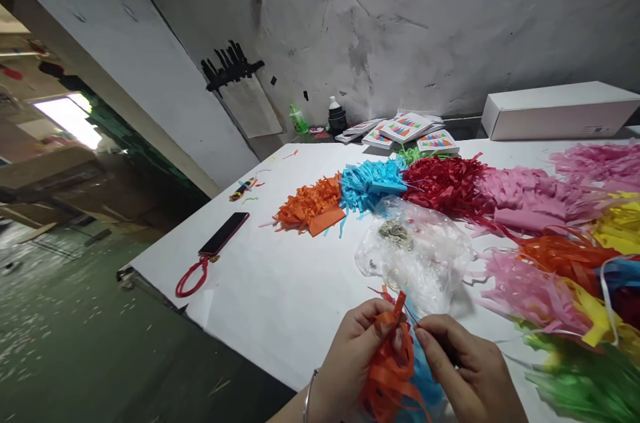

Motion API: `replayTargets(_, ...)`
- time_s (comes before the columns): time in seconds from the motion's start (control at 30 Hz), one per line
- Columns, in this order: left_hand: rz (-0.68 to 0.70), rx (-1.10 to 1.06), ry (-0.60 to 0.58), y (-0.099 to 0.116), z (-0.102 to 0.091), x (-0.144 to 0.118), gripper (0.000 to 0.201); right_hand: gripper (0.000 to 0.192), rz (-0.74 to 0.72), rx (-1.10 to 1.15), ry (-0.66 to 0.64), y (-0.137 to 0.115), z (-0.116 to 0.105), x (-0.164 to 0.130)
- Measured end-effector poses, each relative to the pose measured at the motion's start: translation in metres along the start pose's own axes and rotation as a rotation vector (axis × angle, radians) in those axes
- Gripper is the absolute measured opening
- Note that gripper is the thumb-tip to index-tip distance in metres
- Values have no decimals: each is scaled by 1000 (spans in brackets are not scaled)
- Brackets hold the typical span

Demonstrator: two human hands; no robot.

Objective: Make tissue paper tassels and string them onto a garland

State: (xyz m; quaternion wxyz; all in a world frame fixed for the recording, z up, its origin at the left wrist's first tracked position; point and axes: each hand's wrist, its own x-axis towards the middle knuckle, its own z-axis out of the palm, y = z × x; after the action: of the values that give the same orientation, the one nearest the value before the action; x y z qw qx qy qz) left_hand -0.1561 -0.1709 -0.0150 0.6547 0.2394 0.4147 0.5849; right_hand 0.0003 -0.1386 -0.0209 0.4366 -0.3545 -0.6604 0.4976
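Observation:
My left hand (pixel 353 356) grips a bunch of orange tissue-paper fringe (pixel 390 369), with blue fringe (pixel 425 376) behind it. My right hand (pixel 465 369) pinches at the top of the same bunch, fingertips against the orange strips. Both hands are low at the table's near edge. Just beyond them lies a crumpled clear plastic bag (pixel 415 249) with small grey bits inside.
Piles of fringe in orange (pixel 310 206), blue (pixel 373 183), red (pixel 445 186), pink (pixel 530 199), yellow and green lie on the white table (pixel 280 289). A phone with a red strap (pixel 223 233) is at left. Booklets (pixel 407 129), bottles and a white box (pixel 560 109) stand by the wall.

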Motion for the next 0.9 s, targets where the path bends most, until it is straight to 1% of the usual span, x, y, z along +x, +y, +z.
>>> replayTargets(0.17,9,-30,-44,-2,-2,1,35,28,-8,-8,-19,0,-3,2)
replayTargets(0.3,-9,-31,-33,-2,-2,2,35,29,21,4,-37,-1,-5,2)
replayTargets(0.43,3,-47,-34,-3,-2,2,36,27,37,39,-31,-4,-4,1)
replayTargets(0.57,-1,-49,-46,-5,-3,2,36,29,31,31,-13,-4,-3,1)
replayTargets(0.9,11,-55,-38,-4,-3,2,36,28,18,30,-38,-1,-4,0)
